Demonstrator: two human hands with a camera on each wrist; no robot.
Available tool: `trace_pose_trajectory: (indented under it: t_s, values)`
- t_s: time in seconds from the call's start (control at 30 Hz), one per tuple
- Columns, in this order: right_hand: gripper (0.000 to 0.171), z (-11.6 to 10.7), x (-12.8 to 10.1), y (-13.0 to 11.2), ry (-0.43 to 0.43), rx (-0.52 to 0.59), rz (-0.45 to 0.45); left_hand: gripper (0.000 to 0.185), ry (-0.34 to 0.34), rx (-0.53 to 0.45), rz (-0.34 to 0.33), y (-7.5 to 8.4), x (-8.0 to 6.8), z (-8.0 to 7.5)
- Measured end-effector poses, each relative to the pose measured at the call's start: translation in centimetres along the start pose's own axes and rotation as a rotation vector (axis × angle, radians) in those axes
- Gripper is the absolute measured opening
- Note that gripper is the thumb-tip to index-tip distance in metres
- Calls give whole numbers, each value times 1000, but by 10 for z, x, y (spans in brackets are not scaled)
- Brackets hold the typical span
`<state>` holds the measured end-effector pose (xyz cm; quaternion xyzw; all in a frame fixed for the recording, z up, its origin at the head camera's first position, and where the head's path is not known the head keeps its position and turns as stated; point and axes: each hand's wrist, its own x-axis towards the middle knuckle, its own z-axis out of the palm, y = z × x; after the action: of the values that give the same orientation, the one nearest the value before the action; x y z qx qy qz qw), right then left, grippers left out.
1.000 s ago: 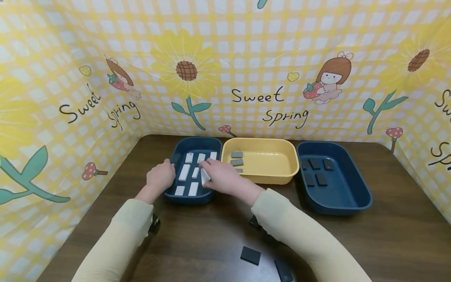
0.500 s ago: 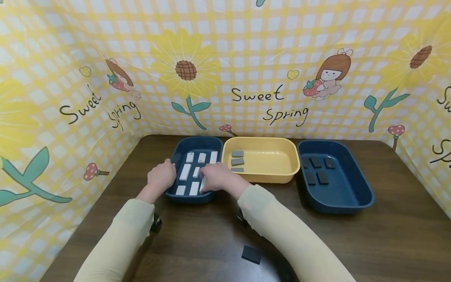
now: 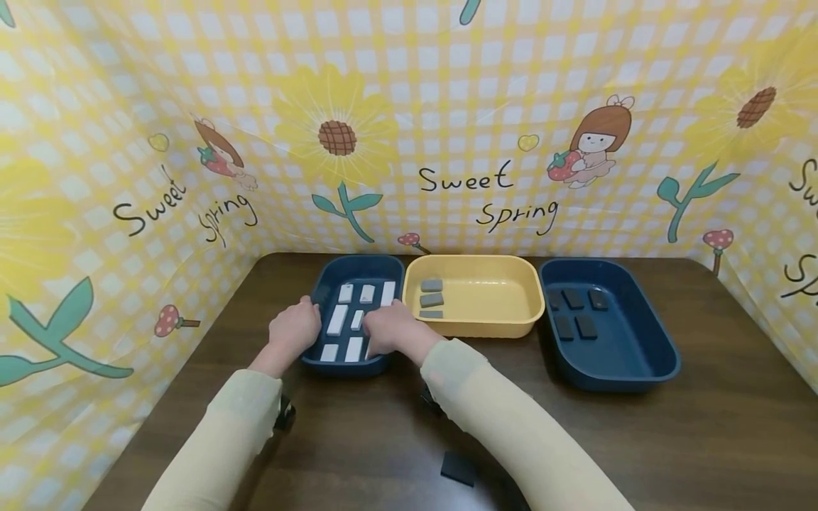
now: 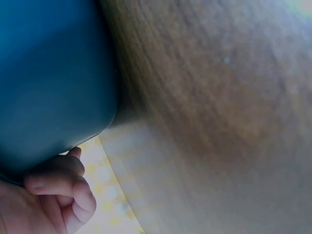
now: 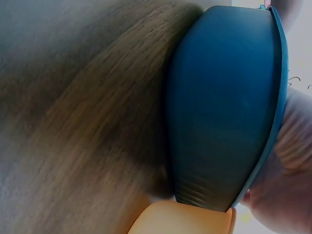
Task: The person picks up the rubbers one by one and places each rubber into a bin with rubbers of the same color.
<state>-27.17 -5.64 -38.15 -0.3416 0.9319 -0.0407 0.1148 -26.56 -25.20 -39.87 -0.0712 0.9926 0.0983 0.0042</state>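
Observation:
My left hand [image 3: 294,328] grips the left rim of the left blue tray [image 3: 345,368], its fingers curled at the edge in the left wrist view. Inside that tray several white blocks [image 3: 337,320] lie in rough rows. My right hand [image 3: 394,328] reaches over the tray's right rim, fingers pointing down into the near right corner. A thin strip of a white block shows at its fingertips; the hand hides the rest. In the right wrist view the tray's outer wall [image 5: 224,107] covers the fingertips, and only part of the right hand [image 5: 287,180] appears.
A yellow tray [image 3: 492,328] with 3 grey blocks [image 3: 431,300] adjoins the blue one. Another blue tray [image 3: 633,355] at the right holds several black blocks [image 3: 585,327]. One black block [image 3: 458,468] lies on the brown table [image 3: 358,440] near the front. Patterned cloth stands behind.
My right hand has brought the white block down and nearer, into the tray's near right corner. The right forearm has shifted left. My left hand stays on the rim.

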Motion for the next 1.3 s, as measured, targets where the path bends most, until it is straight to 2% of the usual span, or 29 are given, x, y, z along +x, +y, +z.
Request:
trace_pose_trajectory:
  t_s: [0.47,0.6,0.73,0.97,1.3]
  values:
    - [34,4,0,4,44,49,-8,41,20,11,3,0,1,4]
    - [35,5,-1,6,88,89,-15,40,24,6,5,1,0,3]
    - [38,3,-7,8,162,77,-52,41,24,1,11,1,0,2]
    - [33,-3,-39,16,344,43,-125,43,13,-8,16,0,-1,0]
    - [25,-6,-95,29,513,3,-208,45,-9,1,11,0,2,0]
